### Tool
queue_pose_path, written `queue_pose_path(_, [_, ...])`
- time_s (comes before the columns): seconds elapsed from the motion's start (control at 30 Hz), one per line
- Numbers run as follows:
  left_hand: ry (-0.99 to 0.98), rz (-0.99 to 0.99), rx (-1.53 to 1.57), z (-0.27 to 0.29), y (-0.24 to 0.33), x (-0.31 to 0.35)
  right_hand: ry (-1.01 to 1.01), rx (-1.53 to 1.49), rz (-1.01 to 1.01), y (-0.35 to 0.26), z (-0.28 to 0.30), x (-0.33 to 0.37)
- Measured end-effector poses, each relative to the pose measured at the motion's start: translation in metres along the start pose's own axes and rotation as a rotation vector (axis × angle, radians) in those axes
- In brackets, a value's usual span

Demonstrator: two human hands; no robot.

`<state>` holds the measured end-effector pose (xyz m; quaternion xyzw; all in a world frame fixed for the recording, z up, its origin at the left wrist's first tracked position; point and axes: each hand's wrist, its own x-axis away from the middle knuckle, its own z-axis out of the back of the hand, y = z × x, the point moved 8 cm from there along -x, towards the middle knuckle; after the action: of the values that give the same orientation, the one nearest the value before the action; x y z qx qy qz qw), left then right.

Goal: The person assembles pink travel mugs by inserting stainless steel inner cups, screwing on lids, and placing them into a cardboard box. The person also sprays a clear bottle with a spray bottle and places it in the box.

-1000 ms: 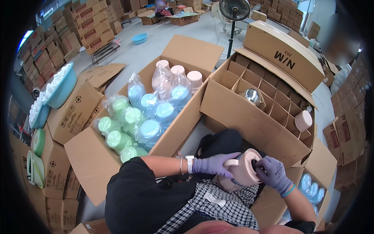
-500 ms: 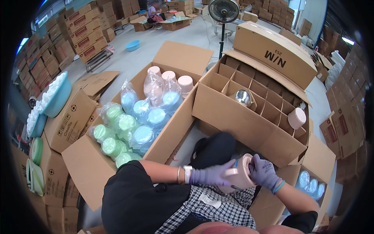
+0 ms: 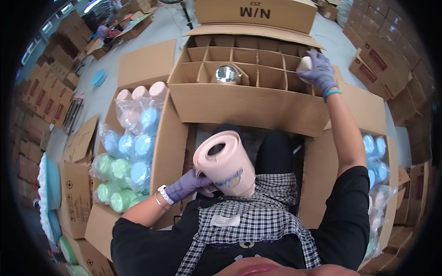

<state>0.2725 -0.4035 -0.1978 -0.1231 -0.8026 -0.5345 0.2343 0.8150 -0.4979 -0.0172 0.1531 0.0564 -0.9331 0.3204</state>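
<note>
A pale pink plastic jug (image 3: pixel 230 168) with a printed picture on its side rests tilted on my lap. Its round top opening shows dark inside. My left hand (image 3: pixel 189 185) in a purple glove is closed round the jug's handle. My right hand (image 3: pixel 320 72), gloved the same, reaches out to the right end of a divided carton (image 3: pixel 244 102). Its fingers are wrapped round a small pale pink cup-shaped piece (image 3: pixel 304 67) there. A shiny silver rounded liner (image 3: pixel 226 75) stands in one of the carton's front compartments.
At left, an open carton (image 3: pixel 161 161) holds bagged blue and green pieces and pink cups (image 3: pixel 158 91). Another open carton with bagged blue pieces (image 3: pixel 378 158) stands at right. Blue basins (image 3: pixel 51 184) sit far left. A long closed carton (image 3: pixel 253 16) lies behind the divided one.
My right hand has left the jug and gone out to the pink piece in the divided carton. The jug now stands more upright, held by my left hand alone. The view has turned right.
</note>
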Motion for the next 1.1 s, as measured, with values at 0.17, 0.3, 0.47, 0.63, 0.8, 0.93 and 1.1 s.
queue_pose_path(0.17, [0.177, -0.365, 0.718, 0.023, 0.015, -0.026, 0.189, -0.387, 0.035, 0.029, -0.044, -0.006])
queue_pose_path(0.3, [-0.475, -0.506, 1.404, 0.014, 0.065, -0.032, 0.338, -1.261, 0.135, -0.033, -0.019, 0.077])
queue_pose_path(0.47, [-0.283, -0.58, 1.241, 0.004, 0.074, -0.039, 0.061, -1.885, 0.215, -0.151, 0.026, 0.202])
queue_pose_path(0.63, [0.05, -0.781, 0.631, -0.002, 0.069, -0.029, 0.191, -1.543, 0.169, -0.175, 0.013, 0.244])
queue_pose_path(0.8, [0.347, -0.729, -0.748, 0.017, 0.087, -0.002, -0.695, -2.224, -0.147, -0.174, -0.07, 0.238])
queue_pose_path(0.93, [0.277, -0.885, -1.542, -0.045, 0.146, -0.016, -0.482, -2.115, 0.112, -0.135, -0.056, 0.217])
queue_pose_path(1.1, [0.033, -0.942, -2.097, -0.111, 0.123, -0.034, -0.042, -1.84, -0.31, -0.112, -0.104, 0.239])
